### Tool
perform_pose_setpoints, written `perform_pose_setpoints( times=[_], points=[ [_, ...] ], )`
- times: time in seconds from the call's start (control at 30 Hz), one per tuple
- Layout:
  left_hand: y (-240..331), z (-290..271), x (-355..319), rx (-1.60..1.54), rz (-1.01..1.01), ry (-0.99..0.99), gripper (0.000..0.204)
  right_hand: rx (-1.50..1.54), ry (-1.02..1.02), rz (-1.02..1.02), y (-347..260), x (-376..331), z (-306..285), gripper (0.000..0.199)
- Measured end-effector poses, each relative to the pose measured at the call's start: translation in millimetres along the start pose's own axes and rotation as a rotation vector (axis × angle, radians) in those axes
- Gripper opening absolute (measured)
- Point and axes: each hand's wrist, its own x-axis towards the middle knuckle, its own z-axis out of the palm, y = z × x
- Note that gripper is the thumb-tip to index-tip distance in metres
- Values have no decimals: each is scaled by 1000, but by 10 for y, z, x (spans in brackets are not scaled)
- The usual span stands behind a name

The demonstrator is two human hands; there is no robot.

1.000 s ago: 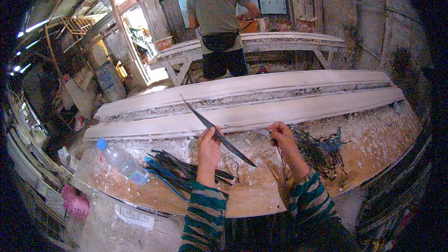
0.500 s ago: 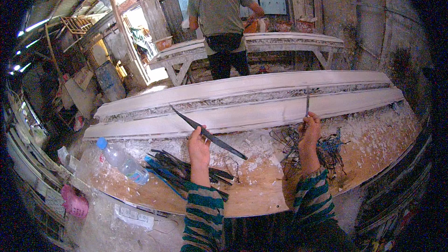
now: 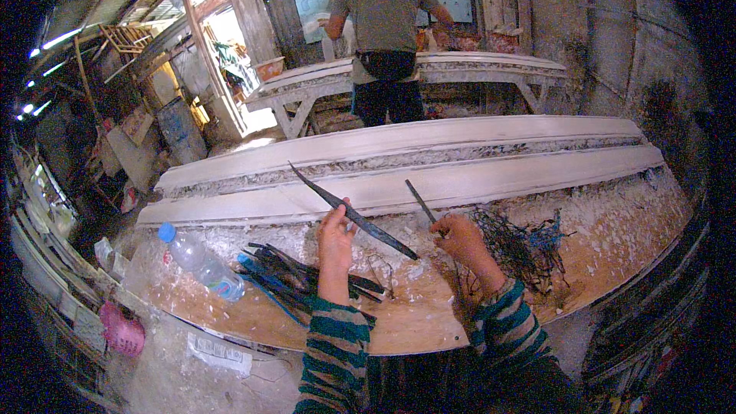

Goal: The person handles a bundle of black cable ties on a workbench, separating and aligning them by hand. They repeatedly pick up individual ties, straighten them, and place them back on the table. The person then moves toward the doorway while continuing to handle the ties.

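On the desk (image 3: 429,322), a worn plywood top caked with white plaster crumbs, I had both hands up over the middle. My left hand (image 3: 335,239) was closed around a long dark flat strip (image 3: 353,215), gripped near its middle, tilted so the far tip pointed up-left and the near tip down-right. My right hand (image 3: 460,238) was closed on a thin dark stick (image 3: 420,201), which poked up-left out of the fist. The two pieces were near each other, not touching.

Left of my left forearm lay a pile of dark strips (image 3: 299,280) on the desk, some bluish. A clear plastic bottle (image 3: 201,262) with a blue cap lay on its side further left. Right of my right hand sat a tangle of dark netting (image 3: 521,249) with a bit of blue in it. Beyond the hands ran long white moulded slabs (image 3: 429,176) across the desk, rough plaster along their edges.

The room was a cluttered workshop: a grimy wall on the right, wooden posts and junk on the left, daylight at the back. Another person (image 3: 387,23) stood at a second white bench (image 3: 475,69) behind, back to me. A pink thing (image 3: 123,331) sat low left, and I couldn't tell what it was.
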Motion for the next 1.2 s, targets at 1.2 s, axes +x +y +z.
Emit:
perform_pose_setpoints(
  times=[1.2],
  points=[
    [172, -470, 144, -368, 308, 530, 25, 995, -386, 93, -172, 10, 91, 21]
  ],
)
